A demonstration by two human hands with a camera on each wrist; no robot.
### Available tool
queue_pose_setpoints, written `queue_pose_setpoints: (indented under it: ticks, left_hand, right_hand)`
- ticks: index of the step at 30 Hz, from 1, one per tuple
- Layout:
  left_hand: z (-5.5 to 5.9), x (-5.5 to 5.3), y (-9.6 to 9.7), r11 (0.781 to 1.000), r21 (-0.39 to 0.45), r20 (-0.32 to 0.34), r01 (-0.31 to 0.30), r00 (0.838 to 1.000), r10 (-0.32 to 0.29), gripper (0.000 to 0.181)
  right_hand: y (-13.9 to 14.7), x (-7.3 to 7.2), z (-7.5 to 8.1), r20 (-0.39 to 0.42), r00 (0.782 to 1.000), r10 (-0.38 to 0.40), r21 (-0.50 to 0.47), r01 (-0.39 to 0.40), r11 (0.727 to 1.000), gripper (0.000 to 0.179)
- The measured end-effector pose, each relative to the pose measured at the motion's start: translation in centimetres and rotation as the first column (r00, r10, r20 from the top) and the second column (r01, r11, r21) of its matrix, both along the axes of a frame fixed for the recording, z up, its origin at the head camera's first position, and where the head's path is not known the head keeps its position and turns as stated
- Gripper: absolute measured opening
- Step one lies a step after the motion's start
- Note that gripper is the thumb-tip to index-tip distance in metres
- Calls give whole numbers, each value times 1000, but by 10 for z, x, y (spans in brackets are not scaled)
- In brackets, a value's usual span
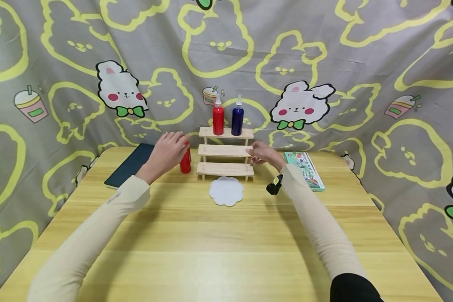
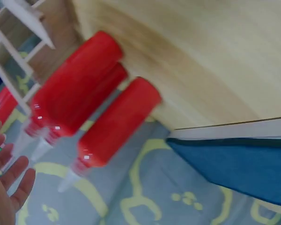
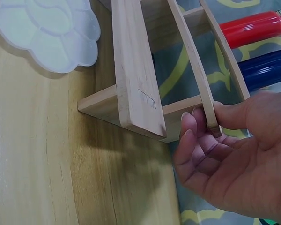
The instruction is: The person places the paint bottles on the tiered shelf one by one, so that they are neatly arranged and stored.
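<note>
A three-tier wooden display rack point(image 1: 226, 169) stands near the back of the table. My right hand point(image 1: 265, 153) pinches the right end of its middle board point(image 3: 192, 51), thumb on one face and fingers curled under the other. On the top tier stand a red bottle point(image 1: 218, 121) and a dark blue bottle point(image 1: 237, 121), both with white pointed nozzles. Left of the rack, my left hand point(image 1: 167, 149) is over red bottles point(image 1: 185, 161), fingers extended. Several red bottles point(image 2: 121, 121) show in the left wrist view, the hand beside their nozzles and not wrapped around them.
A white flower-shaped palette point(image 1: 226, 191) lies in front of the rack. At the left is a dark blue notebook point(image 1: 128, 167); at the right, a green illustrated box point(image 1: 305, 170). A patterned curtain point(image 1: 226, 54) hangs behind the table.
</note>
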State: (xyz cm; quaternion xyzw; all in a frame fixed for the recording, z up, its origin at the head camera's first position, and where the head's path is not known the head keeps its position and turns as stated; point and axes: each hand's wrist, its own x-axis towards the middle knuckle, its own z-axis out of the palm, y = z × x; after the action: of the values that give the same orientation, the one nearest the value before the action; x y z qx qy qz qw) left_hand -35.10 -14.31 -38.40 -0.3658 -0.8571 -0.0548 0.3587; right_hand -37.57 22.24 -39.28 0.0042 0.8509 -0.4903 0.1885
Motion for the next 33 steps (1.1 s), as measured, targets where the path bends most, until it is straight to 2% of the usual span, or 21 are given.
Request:
queue_pose_setpoints:
  ticks: [3, 7, 9, 12, 15, 17, 18, 19, 21, 23, 25, 27, 33]
  left_hand:
    - [-8, 2, -7, 999, 34, 79, 9, 997, -11, 36]
    - [-19, 3, -10, 985, 172, 214, 9, 976, -46, 53]
    - [-24, 5, -10, 971, 241, 282, -6, 957, -64, 60]
    - [-30, 7, -10, 951, 306, 381, -34, 920, -90, 69]
    - [-33, 7, -10, 943, 329, 451, -56, 886, -106, 72]
    - [-35, 7, -10, 946, 317, 491, -72, 866, -99, 64]
    - [-37, 7, -10, 946, 315, 512, -77, 853, -101, 60]
    - [-40, 7, -10, 943, 321, 546, -91, 831, -106, 55]
    - [-47, 7, -9, 930, 341, 623, -138, 774, -114, 48]
    - [-54, 8, -9, 906, 377, 684, -192, 717, -133, 46]
    - [-59, 9, -8, 870, 427, 724, -246, 669, -166, 45]
    - [-62, 9, -7, 844, 464, 735, -267, 648, -199, 46]
    - [-63, 7, -4, 787, 564, 734, -252, 590, -337, 50]
  right_hand:
    - [0, 0, 0, 7, 1000, 1, 1, -1, 1000, 48]
    - [1, 0, 2, 7, 1000, 3, -13, -3, 1000, 51]
    - [0, 0, 2, 2, 1000, 10, -10, -10, 1000, 52]
    - [1, 2, 2, -1, 1000, 18, -2, -18, 1000, 53]
    - [2, 2, 1, 1, 1000, 16, 0, -16, 1000, 52]
    - [2, 2, 0, -4, 1000, 14, -2, -14, 1000, 52]
    - [1, 2, -1, -5, 1000, 11, -5, -11, 1000, 52]
    - [1, 2, -1, -9, 1000, 11, -5, -11, 1000, 51]
    - [0, 2, -1, -11, 1000, 11, -9, -11, 1000, 50]
    - [-2, 2, -1, -14, 1000, 19, -9, -19, 1000, 50]
    - [-3, 3, -1, -16, 1000, 27, -13, -27, 1000, 49]
    - [-2, 6, 0, -24, 999, 36, -10, -36, 999, 50]
    - [2, 8, 4, 10, 1000, 22, -17, -22, 1000, 53]
